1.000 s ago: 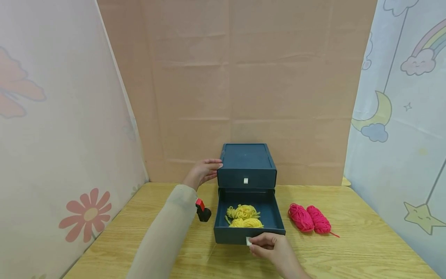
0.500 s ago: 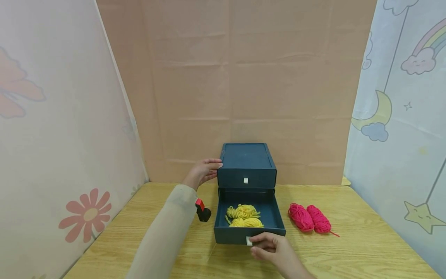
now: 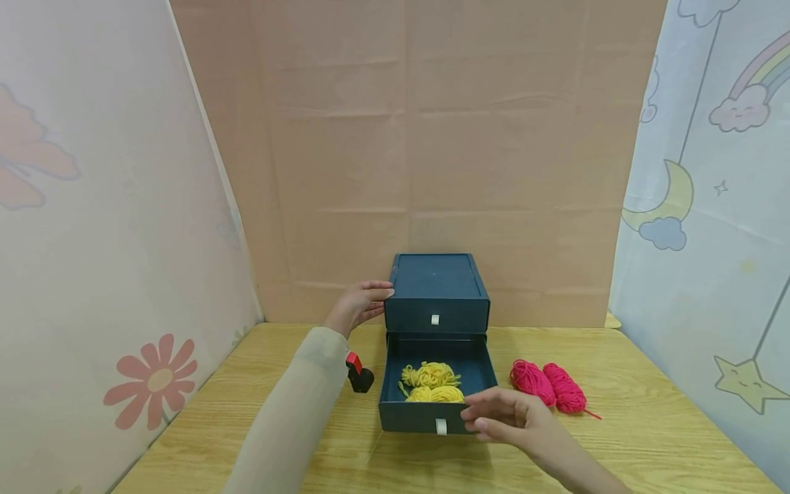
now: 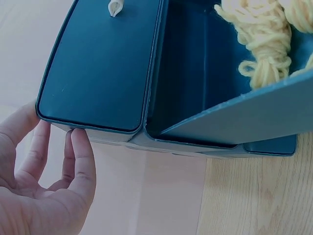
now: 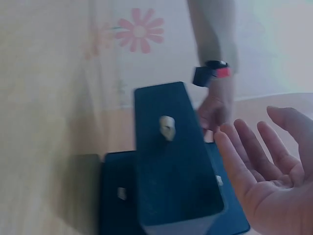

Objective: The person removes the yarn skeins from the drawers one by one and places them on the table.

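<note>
A dark blue drawer cabinet [image 3: 435, 274] stands on the table, its upper drawer [image 3: 410, 317] closed. Below that, another drawer [image 3: 407, 416] is pulled out and holds two yellow yarn skeins [image 3: 431, 374]. My left hand [image 3: 358, 305] rests its fingertips against the cabinet's left side near the top corner; the left wrist view shows these fingers [image 4: 84, 161] extended along the edge. My right hand [image 3: 521, 422] hovers by the right end of the pulled-out drawer's front, holding nothing. Its fingers [image 5: 252, 154] are loosely spread, away from the white pull tab [image 3: 441, 427].
Two bright pink yarn skeins [image 3: 564, 388] lie side by side on the wooden table [image 3: 642, 425], right of the drawer. A black and red wrist device [image 3: 359, 374] shows beside the left forearm. Brown paper [image 3: 512, 171] covers the back; patterned sheets hang at both sides.
My right hand has let go of the white pull tab and moved right and slightly up. The left hand, the drawer and the yarn have stayed in place.
</note>
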### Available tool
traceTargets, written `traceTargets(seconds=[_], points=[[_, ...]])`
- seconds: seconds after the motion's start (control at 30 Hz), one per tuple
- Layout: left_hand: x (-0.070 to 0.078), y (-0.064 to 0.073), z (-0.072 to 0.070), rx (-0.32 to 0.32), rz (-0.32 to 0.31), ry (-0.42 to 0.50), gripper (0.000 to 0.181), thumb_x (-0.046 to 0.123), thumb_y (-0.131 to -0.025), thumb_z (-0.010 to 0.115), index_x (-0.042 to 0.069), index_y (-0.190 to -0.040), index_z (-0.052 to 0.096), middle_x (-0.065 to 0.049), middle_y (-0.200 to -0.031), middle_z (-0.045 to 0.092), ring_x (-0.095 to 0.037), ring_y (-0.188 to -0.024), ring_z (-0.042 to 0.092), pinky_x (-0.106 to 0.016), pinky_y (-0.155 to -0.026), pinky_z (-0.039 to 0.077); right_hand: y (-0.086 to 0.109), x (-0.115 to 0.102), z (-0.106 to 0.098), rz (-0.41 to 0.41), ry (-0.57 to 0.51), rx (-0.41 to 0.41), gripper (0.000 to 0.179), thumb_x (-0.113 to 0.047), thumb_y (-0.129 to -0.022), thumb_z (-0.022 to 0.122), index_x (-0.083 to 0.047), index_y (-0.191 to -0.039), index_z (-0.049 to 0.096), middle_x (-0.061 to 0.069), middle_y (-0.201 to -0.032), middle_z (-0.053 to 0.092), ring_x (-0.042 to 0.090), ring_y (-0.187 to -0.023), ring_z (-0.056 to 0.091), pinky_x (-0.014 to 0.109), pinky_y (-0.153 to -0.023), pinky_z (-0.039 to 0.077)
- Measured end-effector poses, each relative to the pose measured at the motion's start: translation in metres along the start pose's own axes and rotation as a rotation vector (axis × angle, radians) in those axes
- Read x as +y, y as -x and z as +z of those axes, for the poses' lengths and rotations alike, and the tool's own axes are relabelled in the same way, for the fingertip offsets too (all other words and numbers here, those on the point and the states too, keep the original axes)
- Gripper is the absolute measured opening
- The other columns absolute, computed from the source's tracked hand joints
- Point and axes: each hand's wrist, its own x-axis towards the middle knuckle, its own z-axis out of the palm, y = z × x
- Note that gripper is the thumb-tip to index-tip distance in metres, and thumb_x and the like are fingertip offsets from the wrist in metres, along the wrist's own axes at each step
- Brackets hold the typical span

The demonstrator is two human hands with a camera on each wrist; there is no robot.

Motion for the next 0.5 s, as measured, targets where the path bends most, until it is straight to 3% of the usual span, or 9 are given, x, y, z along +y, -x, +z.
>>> traceTargets(seconds=[0.2, 0.37, 0.5], points=[[0.0, 0.0, 0.0, -0.011, 0.011, 0.004, 0.026, 0.018, -0.085, 0.068, 0.011, -0.11, 0.066, -0.007, -0.103, 0.062, -0.018, -0.085, 0.06, -0.031, -0.087, 0.049, -0.005, -0.024, -0.011, -0.069, 0.084, 0.155, 0.036, -0.013, -0.091, 0.058, 0.003, -0.123, 0.051, 0.013, -0.113, 0.063, 0.023, -0.1, 0.063, 0.037, -0.082, 0.051], [0.0, 0.002, -0.001, -0.007, 0.012, -0.008, 0.025, 0.02, -0.085, 0.068, 0.012, -0.109, 0.066, -0.006, -0.105, 0.062, -0.018, -0.086, 0.06, -0.031, -0.087, 0.049, -0.025, -0.033, -0.019, -0.106, 0.114, 0.178, 0.037, -0.018, -0.093, 0.056, 0.001, -0.124, 0.05, 0.014, -0.121, 0.057, 0.02, -0.104, 0.061, 0.032, -0.084, 0.051], [0.0, 0.003, -0.003, -0.01, 0.013, -0.01, 0.025, 0.02, -0.085, 0.068, 0.013, -0.109, 0.066, -0.006, -0.106, 0.062, -0.018, -0.087, 0.06, -0.031, -0.088, 0.049, -0.046, -0.035, -0.022, -0.098, 0.145, 0.21, 0.039, -0.024, -0.091, 0.06, -0.003, -0.122, 0.052, 0.015, -0.123, 0.055, 0.024, -0.105, 0.059, 0.036, -0.084, 0.051]])
